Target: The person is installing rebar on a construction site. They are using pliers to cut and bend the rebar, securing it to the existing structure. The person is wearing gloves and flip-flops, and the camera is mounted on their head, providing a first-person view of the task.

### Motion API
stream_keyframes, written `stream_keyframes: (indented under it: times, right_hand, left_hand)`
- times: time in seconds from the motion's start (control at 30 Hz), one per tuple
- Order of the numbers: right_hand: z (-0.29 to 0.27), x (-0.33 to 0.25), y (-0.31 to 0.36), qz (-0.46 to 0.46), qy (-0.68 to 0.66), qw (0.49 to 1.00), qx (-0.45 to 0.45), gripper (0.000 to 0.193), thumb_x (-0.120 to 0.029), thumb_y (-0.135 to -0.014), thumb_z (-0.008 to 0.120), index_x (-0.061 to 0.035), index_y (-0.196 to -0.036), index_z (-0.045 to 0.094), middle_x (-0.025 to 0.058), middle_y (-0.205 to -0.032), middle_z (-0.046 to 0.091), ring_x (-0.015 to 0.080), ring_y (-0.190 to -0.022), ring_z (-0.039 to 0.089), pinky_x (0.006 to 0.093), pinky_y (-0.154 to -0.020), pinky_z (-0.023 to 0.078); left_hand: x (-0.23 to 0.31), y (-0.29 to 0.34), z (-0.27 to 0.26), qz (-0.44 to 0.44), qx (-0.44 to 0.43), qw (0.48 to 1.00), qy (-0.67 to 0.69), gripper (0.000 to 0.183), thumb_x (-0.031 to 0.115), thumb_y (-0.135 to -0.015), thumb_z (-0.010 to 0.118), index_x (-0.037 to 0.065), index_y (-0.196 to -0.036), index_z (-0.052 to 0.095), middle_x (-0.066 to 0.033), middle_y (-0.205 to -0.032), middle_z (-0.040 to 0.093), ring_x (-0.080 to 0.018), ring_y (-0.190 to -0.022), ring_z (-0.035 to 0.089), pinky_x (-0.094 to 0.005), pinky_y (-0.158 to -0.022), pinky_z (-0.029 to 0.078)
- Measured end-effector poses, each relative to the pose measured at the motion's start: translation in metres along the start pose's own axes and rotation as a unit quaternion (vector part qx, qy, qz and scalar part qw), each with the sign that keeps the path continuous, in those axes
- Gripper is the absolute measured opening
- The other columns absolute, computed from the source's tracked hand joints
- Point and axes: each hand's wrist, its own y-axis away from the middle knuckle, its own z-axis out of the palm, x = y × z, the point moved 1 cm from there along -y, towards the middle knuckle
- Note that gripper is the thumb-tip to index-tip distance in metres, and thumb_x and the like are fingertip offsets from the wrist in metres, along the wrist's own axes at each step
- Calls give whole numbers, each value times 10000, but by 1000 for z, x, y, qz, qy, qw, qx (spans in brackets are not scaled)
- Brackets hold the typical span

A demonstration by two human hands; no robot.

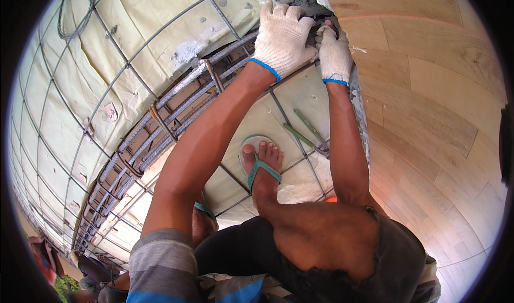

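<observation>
My left hand (284, 38), in a white knit glove with a blue cuff, lies over the end of the steel bars (182, 83), its fingers curled down and their tips hidden. Close beside it, my right hand (335, 56) wears a matching glove, with the fingers bent inward at the slab's edge. A bare fingertip pokes out of that glove. Whatever either hand grips is hidden by the gloves. Dark, rough mortar (308, 2) surrounds the fingers. Green-handled pincers (306, 134) lie on the pale sheeting near my right forearm, handles apart.
A grid of thin rebar (128, 65) covers pale sheeting (155, 13) on the left. The tied bar cage sits in a long trench. A wire coil (75, 13) lies at upper left. My sandalled foot (261, 161) stands on the sheeting. Wood-look tiles (428, 88) run along the right.
</observation>
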Motion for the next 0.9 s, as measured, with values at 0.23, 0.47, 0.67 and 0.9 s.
stream_keyframes:
  times: [0.23, 0.47, 0.67, 0.9]
  right_hand:
    - [2, 4, -8, -25, 35, 999, 17, 523, -520, -1122, 398, -121, -1246, 714, 104, -1303, 756, 338, -1267, 655, 448, -1072, 464]
    - [-5, -18, 6, -24, 96, 995, -22, 489, -495, -1130, 374, -152, -1221, 710, 110, -1349, 732, 345, -1315, 617, 442, -1091, 446]
    - [-6, 2, -2, -118, 132, 979, 98, 516, -470, -1108, 439, -80, -1308, 710, 198, -1352, 726, 388, -1287, 640, 476, -1075, 470]
    - [1, -6, 10, -147, 132, 971, 133, 520, -354, -1055, 574, 23, -1407, 640, 264, -1354, 708, 404, -1268, 673, 433, -1069, 509]
  left_hand:
    - [3, -1, 0, 17, -5, 1000, -22, 561, 444, -731, 884, 167, -1206, 776, -90, -1325, 671, -329, -1282, 591, -596, -1195, 340]
    - [-1, 1, -2, 57, -5, 998, -36, 445, 427, -795, 845, 172, -1156, 790, -79, -1238, 711, -311, -1249, 617, -579, -1163, 390]
    - [5, -13, -5, 63, 0, 998, -26, 331, 370, -874, 779, 209, -1163, 784, -50, -1052, 769, -268, -1057, 707, -486, -1000, 496]
    - [-5, -19, 5, 45, 13, 998, 51, 294, 312, -924, 720, 184, -1183, 770, -111, -925, 774, -329, -912, 737, -483, -836, 557]
